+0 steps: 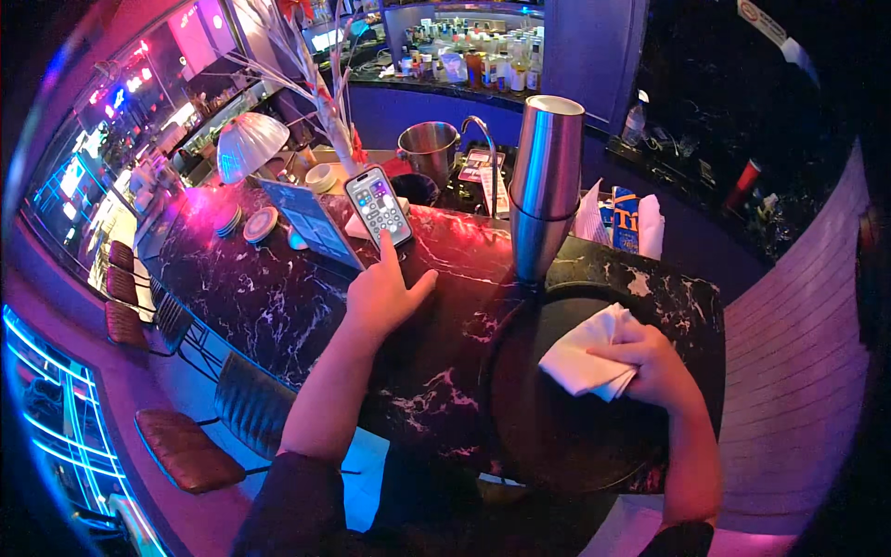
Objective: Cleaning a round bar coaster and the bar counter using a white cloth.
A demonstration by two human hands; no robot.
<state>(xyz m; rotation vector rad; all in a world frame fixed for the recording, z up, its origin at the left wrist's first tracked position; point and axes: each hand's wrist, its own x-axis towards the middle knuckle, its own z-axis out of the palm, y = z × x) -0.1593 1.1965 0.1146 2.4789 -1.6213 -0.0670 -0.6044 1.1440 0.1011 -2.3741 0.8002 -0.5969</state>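
Note:
The index finger of my left hand [379,296] points at the screen of a smartphone [378,209] and seems to touch its lower part. My thumb is spread to the side, and that hand holds nothing. The phone leans upright on a black marble bar counter [445,334], against a pale object mostly hidden behind it. In my right hand [660,365] is a folded white cloth [588,351], pinched over a round dark tray [550,435]. Close behind the tray stand two stacked metal shaker tins [546,181], one upside down on the other.
Left of the phone stands a blue printed board [313,226], near stacked coasters [260,224] and a ribbed lamp [250,143]. Behind the counter are a metal ice bucket [428,143], a curved tap [491,153] and several bottles [515,66]. Bar stools [188,449] line the left side.

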